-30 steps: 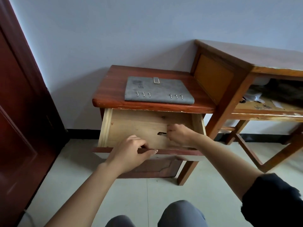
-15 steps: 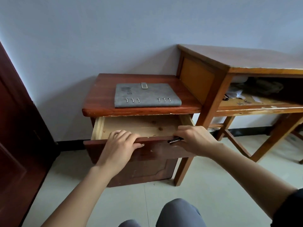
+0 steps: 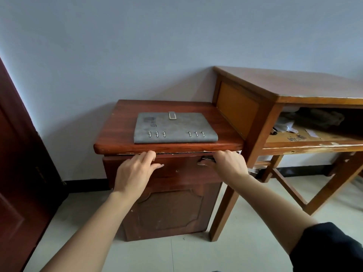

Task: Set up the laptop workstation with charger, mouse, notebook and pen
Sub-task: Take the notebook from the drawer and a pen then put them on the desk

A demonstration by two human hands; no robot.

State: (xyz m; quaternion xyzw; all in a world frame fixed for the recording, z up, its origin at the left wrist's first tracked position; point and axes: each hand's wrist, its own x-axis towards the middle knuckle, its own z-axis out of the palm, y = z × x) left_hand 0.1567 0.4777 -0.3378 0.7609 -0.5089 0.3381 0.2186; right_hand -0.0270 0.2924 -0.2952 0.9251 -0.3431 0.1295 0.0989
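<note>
Two bare hands: left hand (image 3: 135, 171), right hand (image 3: 227, 163). One flat grey ring-bound notebook (image 3: 172, 128). Six little metal rings on its cover. One small dark red wooden cabinet (image 3: 121, 122). One tall brown wooden desk (image 3: 294, 89). One dark red door (image 3: 17, 183).

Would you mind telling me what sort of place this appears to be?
Probably a plain room in a home or dormitory: a small wooden cabinet against a painted wall, a worn wooden desk beside it, and a dark door.
</note>
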